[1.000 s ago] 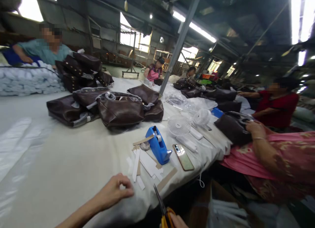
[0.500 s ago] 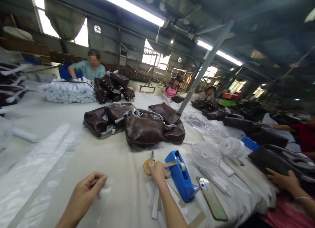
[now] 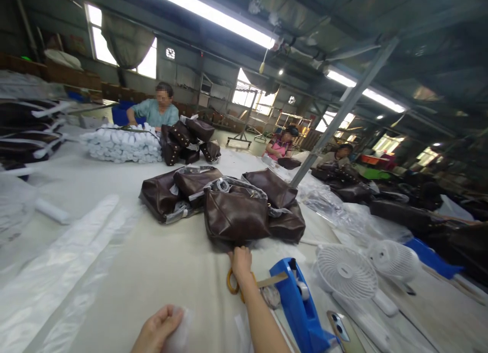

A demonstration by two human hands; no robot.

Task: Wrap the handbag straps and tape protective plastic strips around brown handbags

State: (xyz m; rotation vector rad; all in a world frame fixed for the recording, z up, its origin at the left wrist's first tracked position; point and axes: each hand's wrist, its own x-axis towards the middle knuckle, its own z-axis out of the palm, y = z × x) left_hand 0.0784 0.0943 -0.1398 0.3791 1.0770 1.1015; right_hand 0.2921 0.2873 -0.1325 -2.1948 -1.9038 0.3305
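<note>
My left hand [image 3: 159, 328], low in the view, pinches a small piece of thin clear plastic [image 3: 181, 326] between thumb and fingers. My right hand [image 3: 241, 264] reaches forward with curled fingers just below the front dark brown handbag [image 3: 236, 215]. It lies over the blade end of the yellow-handled scissors [image 3: 231, 282], hiding the blades. What its fingertips hold, if anything, is hidden. Right of that forearm stands a blue tape dispenser [image 3: 301, 307], a strip of tan tape [image 3: 272, 280] sticking out from it towards my wrist.
More brown handbags [image 3: 160, 193] with wrapped handles lie around the front one. White fans [image 3: 346, 271] and a phone [image 3: 343, 330] are at right. Flat clear plastic sleeves [image 3: 76, 256] lie at left. A metal post [image 3: 343, 114] rises behind the bags. Co-workers [image 3: 162, 111] sit across the table.
My right hand has moved forward from the scissors' handles to the front handbag's lower edge. My left hand sits lower in view, still pinching the plastic. The camera has turned somewhat left.
</note>
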